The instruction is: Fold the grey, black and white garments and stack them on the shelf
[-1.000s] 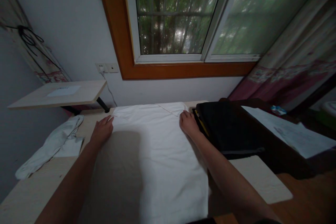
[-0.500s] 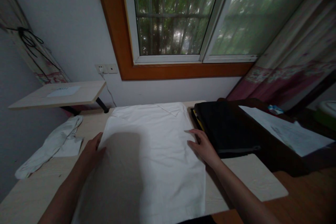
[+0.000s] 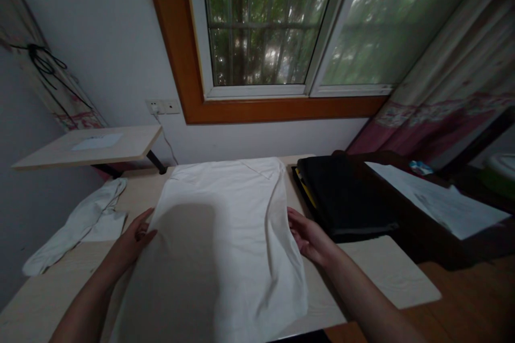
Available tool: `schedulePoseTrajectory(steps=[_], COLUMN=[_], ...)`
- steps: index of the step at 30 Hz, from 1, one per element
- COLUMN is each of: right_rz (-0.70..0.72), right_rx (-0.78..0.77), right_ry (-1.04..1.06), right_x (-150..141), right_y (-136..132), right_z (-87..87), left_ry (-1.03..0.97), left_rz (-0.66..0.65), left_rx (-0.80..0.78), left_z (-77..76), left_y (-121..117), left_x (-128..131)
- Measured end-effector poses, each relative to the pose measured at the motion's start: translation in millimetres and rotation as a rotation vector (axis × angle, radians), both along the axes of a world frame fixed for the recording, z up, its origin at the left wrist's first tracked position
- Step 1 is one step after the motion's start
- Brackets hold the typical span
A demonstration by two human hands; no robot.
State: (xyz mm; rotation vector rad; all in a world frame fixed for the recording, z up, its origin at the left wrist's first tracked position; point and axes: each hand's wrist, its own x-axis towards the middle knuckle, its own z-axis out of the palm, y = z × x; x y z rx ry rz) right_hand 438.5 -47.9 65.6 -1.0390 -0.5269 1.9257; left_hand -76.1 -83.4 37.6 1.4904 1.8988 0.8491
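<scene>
A large white cloth (image 3: 237, 257), perhaps a folded garment, lies spread on the pale wooden table (image 3: 132, 193) with a shadow across its left half. At its left edge rests my left hand (image 3: 139, 233), thumb touching the fabric and forefinger apart from it. My right hand (image 3: 308, 236) is at the opposite edge, palm turned inward, fingers stretched and their tips against or just under the raised side. That side bulges up in a long fold running toward the near corner. Both hands look loosely open; the right fingertips are partly hidden by the fabric.
Another crumpled white cloth (image 3: 80, 225) lies at the left, below a small raised shelf (image 3: 137, 142) with a paper on it. To the right sits a black folded item (image 3: 346, 193), near a dark surface bearing a white sheet (image 3: 434, 198). A window stands behind.
My right hand has slid down and turned to the cloth's right side, which has risen and folded inward. My left hand has shifted slightly outward and down.
</scene>
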Motion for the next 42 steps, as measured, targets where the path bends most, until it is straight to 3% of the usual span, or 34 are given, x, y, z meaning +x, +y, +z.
schedulePoseTrajectory(steps=[8,15,19,22,28,32,37,42], right_rz=[0.178,0.108,-0.046,-0.122,0.022,0.111,0.208,0.205], right_rx=[0.161,0.251,0.38,0.475,0.787,0.779,0.741,0.864], right_ry=[-0.195,-0.319,-0.442,-0.663,-1.425,-1.779,-2.032,-2.125], right_x=[-6,-11,-8,4,38,61,82,66], right_y=[-6,-2,-5,-10,-15,-14,-18,-18], right_z=[-8.3,-6.3,-2.4,5.2,28.6,30.9,33.9,50.9], left_ry=[-0.065,-0.046,-0.09,-0.093,-0.037,-0.035,-0.18,-0.222], left_rz=[-0.003,0.011,0.004,-0.013,-0.01,-0.022,-0.019,-0.03], left_rx=[-0.004,-0.014,-0.038,-0.027,-0.014,-0.037,-0.104,-0.105], left_z=[-6.2,-6.6,-8.0,-9.3,-5.9,-1.6,3.0,2.5], left_y=[3,2,1,1,1,0,-3,-2], left_x=[-5,-4,-6,-9,-11,-10,-11,-10])
